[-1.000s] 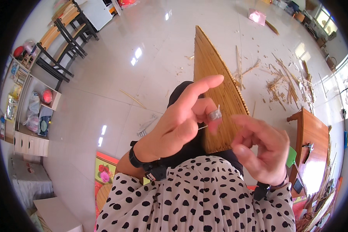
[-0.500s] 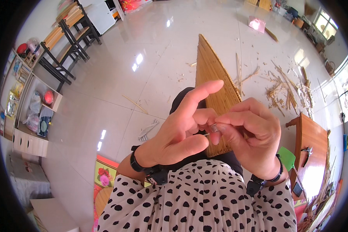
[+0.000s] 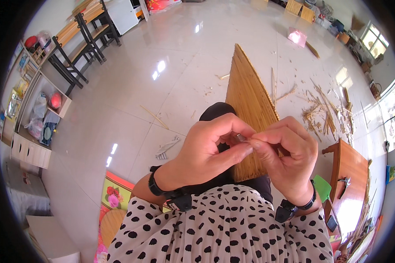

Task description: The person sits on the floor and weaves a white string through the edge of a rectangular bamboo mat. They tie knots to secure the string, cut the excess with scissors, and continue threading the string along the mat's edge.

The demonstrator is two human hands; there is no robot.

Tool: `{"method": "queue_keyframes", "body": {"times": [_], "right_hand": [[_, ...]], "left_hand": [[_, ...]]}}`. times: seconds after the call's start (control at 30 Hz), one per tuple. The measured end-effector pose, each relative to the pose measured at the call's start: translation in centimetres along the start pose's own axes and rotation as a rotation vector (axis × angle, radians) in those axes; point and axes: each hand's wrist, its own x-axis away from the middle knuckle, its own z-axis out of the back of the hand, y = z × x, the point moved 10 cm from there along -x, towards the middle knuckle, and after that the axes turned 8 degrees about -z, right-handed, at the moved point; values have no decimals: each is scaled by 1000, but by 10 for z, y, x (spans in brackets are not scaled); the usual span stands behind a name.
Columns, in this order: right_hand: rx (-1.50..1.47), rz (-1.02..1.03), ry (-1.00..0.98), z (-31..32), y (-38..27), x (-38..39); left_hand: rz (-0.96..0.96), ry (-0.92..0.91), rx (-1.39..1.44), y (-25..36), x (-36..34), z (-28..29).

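Note:
My left hand [image 3: 206,155] and my right hand [image 3: 289,160] meet at their fingertips, both pinched on something thin and pale that is too small to make out. A silver metal band [image 3: 238,136] is on a finger of my left hand. Just beneath them a tapered golden-brown wooden board [image 3: 248,90], with a knobbly edge, lies over my dark-trousered lap [image 3: 213,111], above a white dotted garment [image 3: 219,228].
Dry stalks and chips [image 3: 324,111] litter the tiled floor. At right stand a wooden table [image 3: 351,166] and green plastic object [image 3: 322,189]. Shelving [image 3: 66,107] and dark-framed chairs [image 3: 77,57] line the left; a pink bag [image 3: 296,37] lies farther off.
My right hand has come in to meet my left at the fingertips. My left index finger, earlier stretched out, has curled down into a pinch. The board appears slightly lower in view.

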Motion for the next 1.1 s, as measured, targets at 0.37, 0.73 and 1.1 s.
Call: {"method": "queue_keyframes", "body": {"times": [0.37,0.73,1.1], "right_hand": [[-65,-51,-67,3,9,-4],[-499,-161,-302,-20,15,-6],[-326,-86,-139,2,17,-14]], "left_hand": [[-41,120,89,3,-1,9],[67,-45,429,-10,-4,-7],[-217,-39,425,22,1,-11]]}}
